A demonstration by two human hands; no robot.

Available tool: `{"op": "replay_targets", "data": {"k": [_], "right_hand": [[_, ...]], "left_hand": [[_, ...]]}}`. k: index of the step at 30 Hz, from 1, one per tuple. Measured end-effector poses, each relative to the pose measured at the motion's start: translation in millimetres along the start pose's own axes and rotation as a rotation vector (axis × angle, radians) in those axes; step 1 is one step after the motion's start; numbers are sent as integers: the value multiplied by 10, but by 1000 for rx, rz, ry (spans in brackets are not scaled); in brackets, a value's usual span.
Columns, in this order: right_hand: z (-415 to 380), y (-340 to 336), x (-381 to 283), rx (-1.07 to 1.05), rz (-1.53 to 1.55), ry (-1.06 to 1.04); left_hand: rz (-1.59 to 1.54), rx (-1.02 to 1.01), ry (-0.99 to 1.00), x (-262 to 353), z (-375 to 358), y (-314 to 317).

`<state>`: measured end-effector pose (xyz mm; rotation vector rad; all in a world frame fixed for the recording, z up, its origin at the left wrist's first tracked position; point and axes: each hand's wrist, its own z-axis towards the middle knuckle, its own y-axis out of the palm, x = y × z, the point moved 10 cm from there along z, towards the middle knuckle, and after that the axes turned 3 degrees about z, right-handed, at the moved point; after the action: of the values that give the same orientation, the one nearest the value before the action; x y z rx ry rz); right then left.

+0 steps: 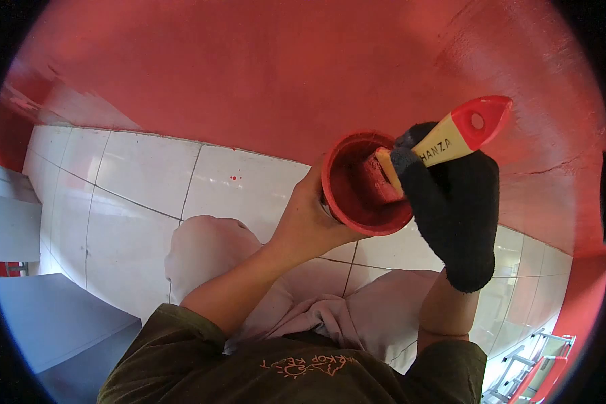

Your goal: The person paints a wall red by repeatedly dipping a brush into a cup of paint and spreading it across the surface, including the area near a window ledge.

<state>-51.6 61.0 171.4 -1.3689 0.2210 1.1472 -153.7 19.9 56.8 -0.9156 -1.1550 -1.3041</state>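
My bare left hand (310,209) is wrapped round the side of a paint cup (328,176) coated in red inside. Its fingers are partly hidden behind the cup. In a black knit glove, my right hand (451,209) grips a paintbrush (441,143) with a cream handle, a red end and the letters HANZA. The brush tilts down to the left, its red-wet bristles inside the cup against the right part of the inner wall. How much paint the cup contains is hard to tell.
A red painted wall (249,74) rises just ahead, with patchy paler areas low on the left. White floor tiles (135,168) carry a few red drops (234,178). Grey furniture (60,323) stands at left; a metal ladder-like frame (532,367) is at lower right.
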Motion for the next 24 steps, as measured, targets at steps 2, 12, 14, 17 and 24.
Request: {"op": "replay_targets", "data": {"k": [2,12,14,17,24], "right_hand": [[1,3,0,3,11,-12],[14,19,12,10,3,-17],[20,18,-3,9,-15,-23],[23,1,-6,29,-10,-21],[21,-342,192,269,137,149]], "left_hand": [[-24,2,12,3,2,-2],[-52,4,-33,-20,-4,-7],[0,9,-6,17,0,-20],[57,12,32,57,10,-25],[47,35,6,45,21,-66]]}}
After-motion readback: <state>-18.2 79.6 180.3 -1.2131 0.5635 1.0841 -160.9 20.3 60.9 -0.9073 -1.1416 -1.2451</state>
